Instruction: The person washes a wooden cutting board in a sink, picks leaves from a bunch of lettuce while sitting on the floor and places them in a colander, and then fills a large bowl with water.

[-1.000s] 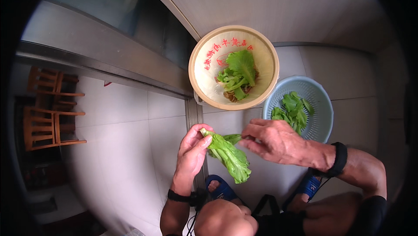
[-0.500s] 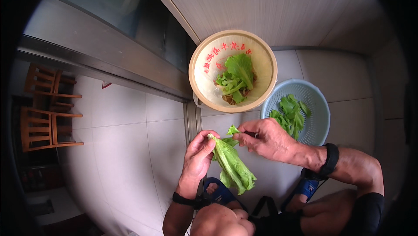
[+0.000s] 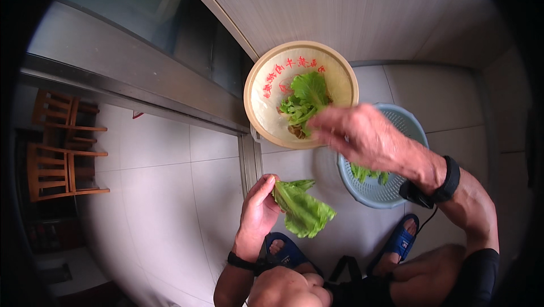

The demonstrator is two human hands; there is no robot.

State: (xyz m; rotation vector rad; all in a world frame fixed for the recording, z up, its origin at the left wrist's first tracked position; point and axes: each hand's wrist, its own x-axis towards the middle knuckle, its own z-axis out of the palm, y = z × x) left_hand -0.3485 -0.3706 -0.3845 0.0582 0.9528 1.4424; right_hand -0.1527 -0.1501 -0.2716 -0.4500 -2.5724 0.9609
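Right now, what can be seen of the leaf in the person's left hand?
The lettuce leaf is light green and crinkled, with a paler rib at its stem end and a frilly, ruffled tip. It looks fresh and whole. The left hand pinches its stem end between the fingers, so the blade hangs down and to the right, above the tiled floor and a blue sandal. Nothing else touches it; the right hand is apart, up over the bowl and basket.
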